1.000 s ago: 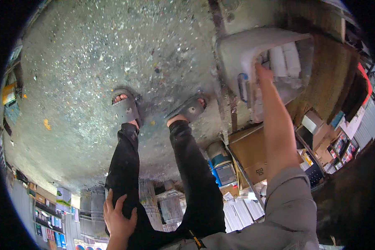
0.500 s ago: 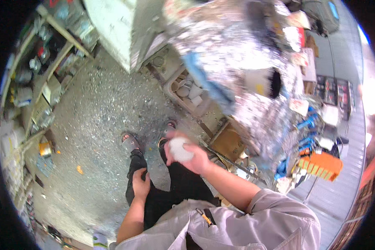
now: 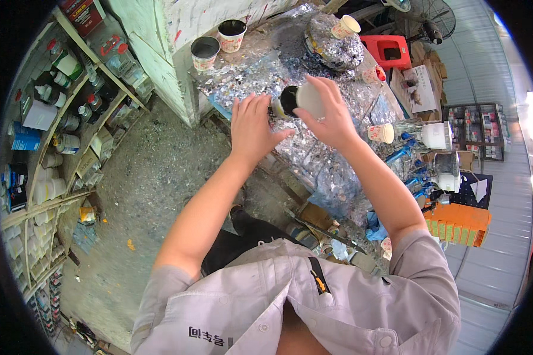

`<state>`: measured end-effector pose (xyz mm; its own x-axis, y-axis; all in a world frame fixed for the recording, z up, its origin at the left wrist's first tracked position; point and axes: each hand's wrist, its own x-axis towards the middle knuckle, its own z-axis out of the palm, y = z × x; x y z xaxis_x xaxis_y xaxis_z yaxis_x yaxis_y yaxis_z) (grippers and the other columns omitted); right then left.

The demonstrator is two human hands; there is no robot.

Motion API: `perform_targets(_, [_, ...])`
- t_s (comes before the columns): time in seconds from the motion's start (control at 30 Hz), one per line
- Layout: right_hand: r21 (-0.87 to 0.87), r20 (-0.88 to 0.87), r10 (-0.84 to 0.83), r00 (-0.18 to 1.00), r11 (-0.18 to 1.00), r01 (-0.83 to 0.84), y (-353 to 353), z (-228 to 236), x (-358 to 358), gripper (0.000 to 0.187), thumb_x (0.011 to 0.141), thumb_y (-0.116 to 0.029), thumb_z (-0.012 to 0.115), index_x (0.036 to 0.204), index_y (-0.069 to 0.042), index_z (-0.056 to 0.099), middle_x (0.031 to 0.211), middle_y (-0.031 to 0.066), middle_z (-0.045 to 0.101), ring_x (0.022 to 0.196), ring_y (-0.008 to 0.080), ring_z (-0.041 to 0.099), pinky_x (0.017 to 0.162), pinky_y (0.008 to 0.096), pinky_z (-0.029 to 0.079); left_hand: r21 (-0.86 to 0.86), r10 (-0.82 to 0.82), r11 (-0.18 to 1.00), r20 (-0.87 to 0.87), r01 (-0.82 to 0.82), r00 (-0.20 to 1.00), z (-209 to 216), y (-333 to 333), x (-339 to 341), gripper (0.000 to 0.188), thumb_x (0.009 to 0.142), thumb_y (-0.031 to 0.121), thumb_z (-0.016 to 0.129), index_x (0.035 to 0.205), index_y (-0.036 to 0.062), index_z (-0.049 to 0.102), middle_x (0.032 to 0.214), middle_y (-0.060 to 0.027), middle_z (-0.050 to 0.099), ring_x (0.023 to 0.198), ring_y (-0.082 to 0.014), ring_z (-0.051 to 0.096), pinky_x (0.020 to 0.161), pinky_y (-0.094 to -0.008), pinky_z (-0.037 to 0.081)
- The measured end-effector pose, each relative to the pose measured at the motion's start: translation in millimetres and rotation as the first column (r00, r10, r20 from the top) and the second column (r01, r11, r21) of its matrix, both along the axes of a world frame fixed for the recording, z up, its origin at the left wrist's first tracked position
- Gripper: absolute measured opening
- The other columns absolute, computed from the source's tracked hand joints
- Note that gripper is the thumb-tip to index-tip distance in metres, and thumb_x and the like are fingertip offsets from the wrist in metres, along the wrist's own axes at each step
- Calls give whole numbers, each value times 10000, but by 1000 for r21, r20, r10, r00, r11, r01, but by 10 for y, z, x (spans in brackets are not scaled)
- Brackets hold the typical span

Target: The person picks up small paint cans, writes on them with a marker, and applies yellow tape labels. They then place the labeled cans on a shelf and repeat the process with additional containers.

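My right hand (image 3: 331,115) grips a white plastic jar (image 3: 307,99) tipped on its side, its dark open mouth facing left. My left hand (image 3: 251,124) is beside that mouth with fingers spread, touching a small pale cup (image 3: 276,107) half hidden behind it. Both hands are over a table wrapped in crinkled silver foil (image 3: 260,68) spattered with black paint.
Two paper cups with dark paint (image 3: 205,52) (image 3: 231,33) stand at the table's far left edge, more cups (image 3: 346,25) (image 3: 381,132) to the right. Shelves of bottles and cans (image 3: 47,100) line the left. A white container (image 3: 437,135) and orange box (image 3: 459,223) sit right.
The view swung from the floor and my legs up to the table. My right hand carried the white jar from lap height to over the foil; my left hand left my knee and joined it.
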<state>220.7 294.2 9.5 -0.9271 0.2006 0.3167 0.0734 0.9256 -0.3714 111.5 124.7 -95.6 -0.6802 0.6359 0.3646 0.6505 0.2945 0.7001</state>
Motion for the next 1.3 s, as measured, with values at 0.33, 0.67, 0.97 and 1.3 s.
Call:
perform_targets(0.33, [99,50,121,991,987,-125,158,-509,-160,729,921,-379,808,1530,-87,533,1536,175,526,1382,419,569,1131,496,506,93,77,992,39,-81,996,-244,364,-9,640,703,325,920,1282,136,721,1123,-67,795,1411,-318,571,1294,-603,218])
perform_targets(0.67, [149,208,305,929,929,-339,317,-391,-424,627,856,-301,732,1411,-50,586,1371,183,628,1273,409,612,1106,500,509,128,142,982,-7,-140,990,-217,373,42,651,665,359,941,1250,150,745,1140,-35,769,1262,-254,643,1253,-606,301])
perform_targets(0.97, [163,67,383,921,907,-389,352,-554,-453,603,834,-282,711,1383,-57,607,1334,183,637,1235,411,618,1116,515,496,146,173,976,-72,-161,982,-292,419,78,591,674,337,913,1177,90,728,1005,-34,780,1152,-262,672,1195,-554,366])
perform_targets(1.3, [92,137,257,957,958,-271,291,-471,-408,610,881,-362,705,1407,-75,593,1350,192,630,1293,417,593,1120,518,492,25,130,992,-188,-127,974,-148,459,16,583,715,289,861,1230,58,713,1090,-95,753,1196,-332,641,1157,-535,385])
